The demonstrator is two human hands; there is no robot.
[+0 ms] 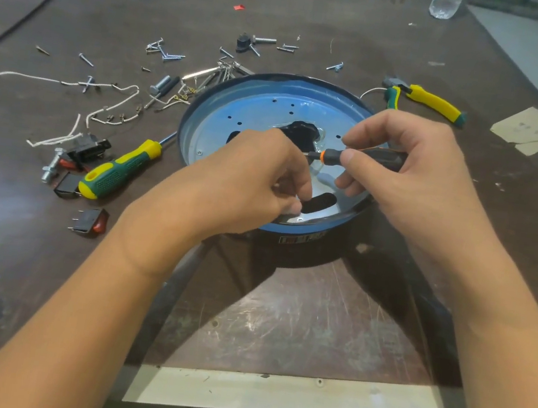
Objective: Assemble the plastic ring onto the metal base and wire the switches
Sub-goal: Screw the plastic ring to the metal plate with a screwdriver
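Head cam: metal base (256, 112) is a shallow round pan, dished face up, skinned in blue film with bare shiny metal at the near edge; small holes dotted over the face, an irregular black opening (301, 135) at centre, an oblong slot (319, 202) near my side; black band with a label (303, 241) under the near rim, cannot tell if that's the plastic ring.

Base lies flat at mid-table, just ahead of both hands; round, so no long axis of its own.

My right hand (414, 169) grips a small screwdriver (364, 156), black handle, orange collar, thumb and fingers wrapped round it; its long axis runs left-right over the pan, tip pointing left into my left hand (246, 180).

Left fingers are curled tight over the near rim; whether they pinch anything I cannot tell, it's hidden.

Table (297, 311) is dark brown board, scuffed and scratched; pale strip (268, 394) along the near edge; grey floor beyond the far right corner.

Left of the base: green-and-yellow screwdriver (120, 170) with its shaft toward the pan; white wires (109, 101); loose screws (164, 52); red rocker switch (90, 222) lying apart, near the table's front.

Right of the base: yellow-and-green pliers (427, 101); a card scrap (530, 130); clear bottle (446, 2) at the far edge.
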